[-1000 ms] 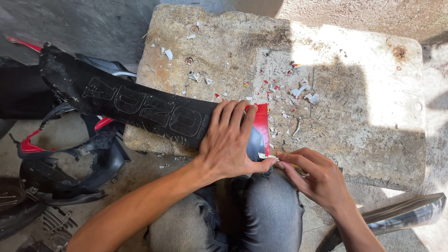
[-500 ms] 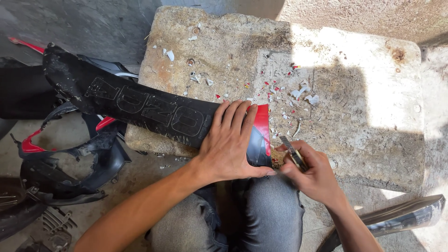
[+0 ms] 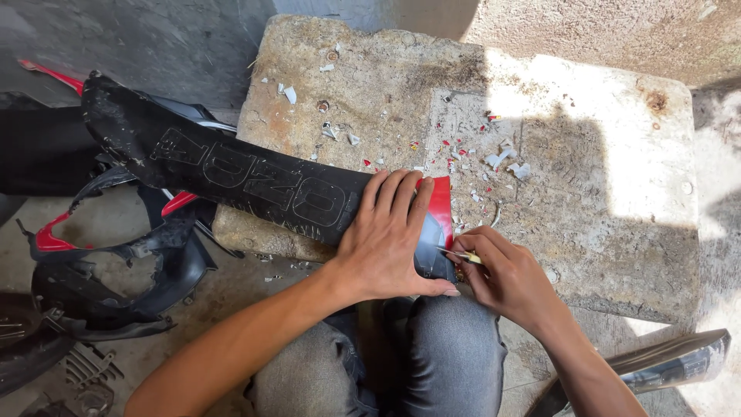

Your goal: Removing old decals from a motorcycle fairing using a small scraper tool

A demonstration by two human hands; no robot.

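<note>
seen from above: long black plastic panel (image 3: 231, 174) lying across a worn stone slab (image 3: 587, 185), red end (image 3: 441, 202) toward the knees. left hand (image 3: 390, 239) spread flat, open, pressing the panel down near that end. right hand (image 3: 505, 274) closed around a small blade (image 3: 461, 255), tip touching the panel's edge just beside the left thumb. red and white chips (image 3: 494, 158) scattered on the slab, so some scraping or trimming looks done; red still covering the end, so more seemingly left. other black and red parts (image 3: 108, 270) piled on the floor at left.
</note>
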